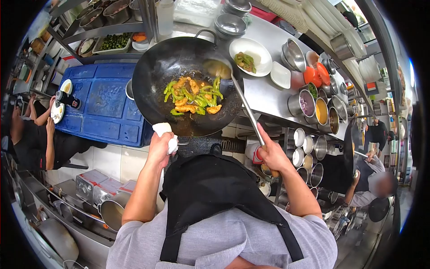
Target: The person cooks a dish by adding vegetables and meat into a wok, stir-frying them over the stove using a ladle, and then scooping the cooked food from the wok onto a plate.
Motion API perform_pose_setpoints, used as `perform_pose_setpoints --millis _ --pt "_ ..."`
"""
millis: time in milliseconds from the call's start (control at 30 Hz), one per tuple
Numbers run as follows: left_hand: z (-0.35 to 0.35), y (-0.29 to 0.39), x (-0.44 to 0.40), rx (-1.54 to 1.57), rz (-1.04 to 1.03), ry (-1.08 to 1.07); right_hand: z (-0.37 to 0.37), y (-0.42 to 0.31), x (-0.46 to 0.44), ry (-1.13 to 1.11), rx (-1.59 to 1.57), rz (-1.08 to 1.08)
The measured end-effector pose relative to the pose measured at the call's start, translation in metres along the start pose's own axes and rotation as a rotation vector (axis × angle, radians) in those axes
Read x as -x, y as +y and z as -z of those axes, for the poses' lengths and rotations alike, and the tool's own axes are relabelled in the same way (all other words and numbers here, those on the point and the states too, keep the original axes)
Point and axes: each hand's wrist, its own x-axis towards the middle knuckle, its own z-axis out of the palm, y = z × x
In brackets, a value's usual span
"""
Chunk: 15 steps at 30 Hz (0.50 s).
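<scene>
My left hand (161, 145) is closed around a folded white cloth (162, 129) at the near edge of a large black wok (154, 62); the cloth hides most of the handle under it. My right hand (272, 153) grips the wooden end of a long metal ladle (244, 99). The ladle's bowl is over the wok's right inner side, with brownish liquid in it. Green pepper strips (207, 97) and orange-brown pieces (185, 108), perhaps meat, lie in dark sauce at the wok's middle. The wok is tilted toward me.
Right of the wok, a white plate (264, 49) holding some green food and a small white dish (281, 75) stand on the steel counter. Metal pots of ingredients (321, 111) line its edge. Left is a blue container (105, 92). Other people (33, 143) stand at both sides.
</scene>
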Motion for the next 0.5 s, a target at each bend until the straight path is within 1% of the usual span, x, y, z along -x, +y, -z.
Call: perform_pose_setpoints --millis 33,100,133,167,233,267,333,400,467,500 --pt "0.003 -0.001 -0.002 0.004 0.0 0.005 0.002 -0.009 0.008 -0.005 0.003 0.003" --pt "0.009 -0.006 -0.006 -0.034 -0.018 -0.06 0.013 -0.031 0.033 -0.24 -0.202 -0.202" --pt "0.01 -0.005 -0.005 -0.028 -0.018 -0.051 0.011 -0.03 0.043 -0.301 -0.359 -0.278" --pt "0.009 -0.003 -0.004 -0.023 -0.011 -0.042 0.007 -0.026 0.053 -0.325 -0.551 -0.292" --pt "0.008 -0.002 -0.003 -0.016 -0.005 -0.034 -0.001 -0.023 0.07 -0.325 -0.923 -0.35" --pt "0.007 -0.003 -0.003 -0.012 0.005 -0.015 -0.005 -0.021 0.075 -0.326 -0.921 -0.351" --pt "0.006 -0.005 -0.003 -0.006 0.017 0.002 -0.014 -0.011 0.08 -0.325 -1.272 -0.286" --pt "0.006 -0.006 -0.002 -0.006 0.018 -0.02 -0.018 -0.006 0.079 -0.281 -1.278 -0.259" --pt "0.004 -0.007 -0.002 -0.012 0.02 -0.017 -0.007 -0.006 0.073 -0.24 -1.493 -0.17" --pt "0.003 -0.007 -0.001 -0.019 0.021 -0.012 0.003 -0.01 0.07 -0.209 -1.531 -0.131"
